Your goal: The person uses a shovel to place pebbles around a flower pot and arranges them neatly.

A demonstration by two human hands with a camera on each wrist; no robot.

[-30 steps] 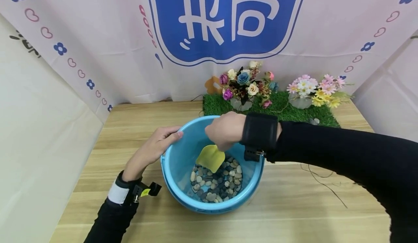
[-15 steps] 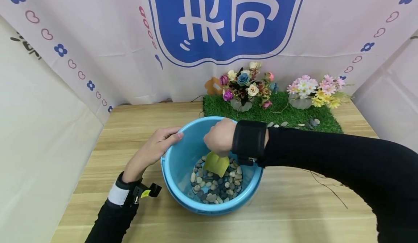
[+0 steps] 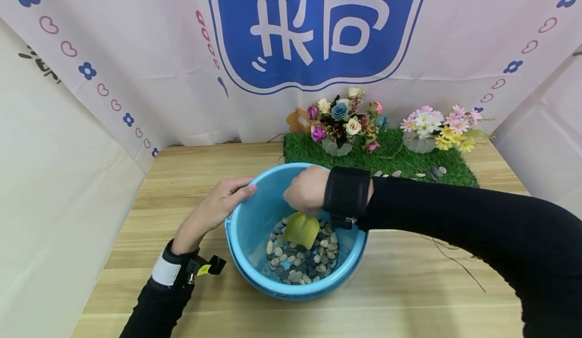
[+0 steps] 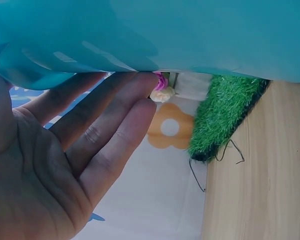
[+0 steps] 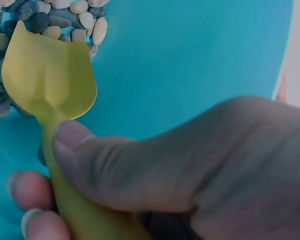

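A light blue bucket stands on the wooden table, with grey and cream pebbles over its bottom. My right hand reaches inside and grips the handle of a yellow toy shovel. In the right wrist view the thumb lies along the handle, and the shovel's blade looks bare, its tip over the pebbles; contact with them is unclear. My left hand holds the bucket's left rim, thumb at the top edge. In the left wrist view its fingers reach along the bucket's outer wall.
Behind the bucket a green turf mat bears a pot of mixed roses and a pot of pink and yellow daisies. Loose pebbles lie on its front part. Thin dark strands lie on the table at right.
Over the first half second my right hand moved the shovel down and slightly right, toward the pebbles. Since then it has barely shifted. My left hand keeps its place on the rim.
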